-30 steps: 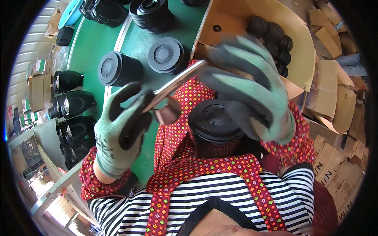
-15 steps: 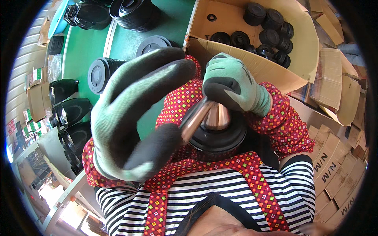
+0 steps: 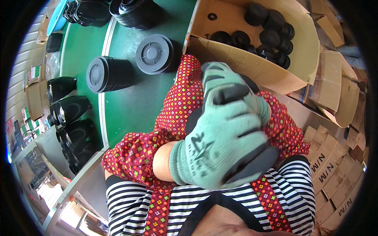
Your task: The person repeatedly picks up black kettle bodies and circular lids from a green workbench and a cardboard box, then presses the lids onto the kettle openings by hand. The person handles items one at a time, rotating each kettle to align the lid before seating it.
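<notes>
Gloves cover both hands: the left hand (image 3: pixel 220 153) is spread flat over a black round part (image 3: pixel 197 118); the right hand (image 3: pixel 230 84) is clamped on it from behind.

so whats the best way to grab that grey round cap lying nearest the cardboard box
Probably from above, fingers spread across its outer rim. The grey round cap lies flat on the green table, ribbed face up, on a black stack, so only its edge offers a grip. Come from the near side; the cardboard box crowds its right.
</notes>
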A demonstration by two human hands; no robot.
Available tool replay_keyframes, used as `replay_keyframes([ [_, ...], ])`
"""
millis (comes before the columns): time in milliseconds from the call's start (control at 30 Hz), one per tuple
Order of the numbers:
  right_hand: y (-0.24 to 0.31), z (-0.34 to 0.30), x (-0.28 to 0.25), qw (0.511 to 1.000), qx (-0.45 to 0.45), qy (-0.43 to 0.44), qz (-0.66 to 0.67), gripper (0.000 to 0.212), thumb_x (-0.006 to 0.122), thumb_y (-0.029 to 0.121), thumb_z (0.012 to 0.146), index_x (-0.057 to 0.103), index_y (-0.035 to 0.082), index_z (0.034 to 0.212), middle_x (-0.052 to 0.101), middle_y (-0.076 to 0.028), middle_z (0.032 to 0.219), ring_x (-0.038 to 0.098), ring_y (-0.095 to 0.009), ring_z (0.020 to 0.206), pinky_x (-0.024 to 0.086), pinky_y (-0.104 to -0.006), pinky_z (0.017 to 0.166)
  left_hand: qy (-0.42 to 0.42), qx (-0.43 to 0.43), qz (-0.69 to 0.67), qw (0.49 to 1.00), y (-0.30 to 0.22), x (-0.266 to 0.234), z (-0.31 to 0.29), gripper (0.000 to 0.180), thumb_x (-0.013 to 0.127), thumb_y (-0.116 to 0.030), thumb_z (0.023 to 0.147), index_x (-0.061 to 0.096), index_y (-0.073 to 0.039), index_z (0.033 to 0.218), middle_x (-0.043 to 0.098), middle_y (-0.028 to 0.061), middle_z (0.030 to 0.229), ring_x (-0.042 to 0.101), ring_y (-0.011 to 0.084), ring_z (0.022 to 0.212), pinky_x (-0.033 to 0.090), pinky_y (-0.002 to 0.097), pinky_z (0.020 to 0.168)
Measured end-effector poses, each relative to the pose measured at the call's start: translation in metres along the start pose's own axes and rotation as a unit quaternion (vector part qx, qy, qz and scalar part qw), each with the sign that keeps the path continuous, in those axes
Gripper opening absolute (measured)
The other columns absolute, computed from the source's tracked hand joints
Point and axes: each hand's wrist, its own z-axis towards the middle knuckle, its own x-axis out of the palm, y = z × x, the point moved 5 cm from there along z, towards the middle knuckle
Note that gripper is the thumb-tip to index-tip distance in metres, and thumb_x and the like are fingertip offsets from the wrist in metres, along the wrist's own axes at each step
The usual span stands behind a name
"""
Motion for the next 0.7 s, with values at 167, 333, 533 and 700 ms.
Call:
replay_keyframes([
  [167,0.037,-0.009,-0.009,0.966,0.140,0.063,-0.208,0.040,0.075,0.044,0.080,0.070,0.009,0.099,0.061,-0.011,0.092,0.059,-0.033,0.090,0.043,-0.0470,0.084,-0.001,0.137,-0.214,0.967,0.029,-0.020,-0.042,0.025,0.072,-0.025,0.094,0.078,0.000,0.093,0.065,0.0111,0.086,0.069,0.0317,0.084,0.046,0.0560,0.099],
  [333,0.043,0.004,-0.019,0.941,0.191,0.145,-0.237,0.035,0.077,0.041,0.085,0.068,0.009,0.098,0.060,-0.011,0.090,0.061,-0.031,0.089,0.044,-0.0448,0.080,0.024,-0.111,-0.355,0.928,0.050,-0.043,-0.055,0.036,0.065,-0.029,0.102,0.077,0.004,0.106,0.072,0.0181,0.104,0.072,0.0339,0.096,0.042,0.0574,0.115],
  [533,0.031,0.009,-0.020,0.951,0.173,0.185,-0.179,0.047,0.079,0.039,0.085,0.068,0.006,0.117,0.065,-0.013,0.104,0.064,-0.033,0.100,0.048,-0.0457,0.090,-0.002,-0.150,0.049,0.987,-0.009,-0.065,-0.002,0.072,0.067,-0.031,0.100,0.044,0.010,0.154,0.057,0.0299,0.146,0.057,0.0409,0.137,0.041,0.0479,0.119],
  [700,0.032,0.006,-0.009,0.944,0.214,0.159,-0.194,0.058,0.079,0.042,0.078,0.068,0.006,0.122,0.070,-0.016,0.117,0.067,-0.037,0.106,0.049,-0.0508,0.093,0.122,-0.235,0.228,0.937,0.014,-0.033,-0.007,0.095,0.075,-0.032,0.090,0.027,0.010,0.160,0.053,0.0377,0.142,0.064,0.0476,0.122,0.052,0.0490,0.105],
])
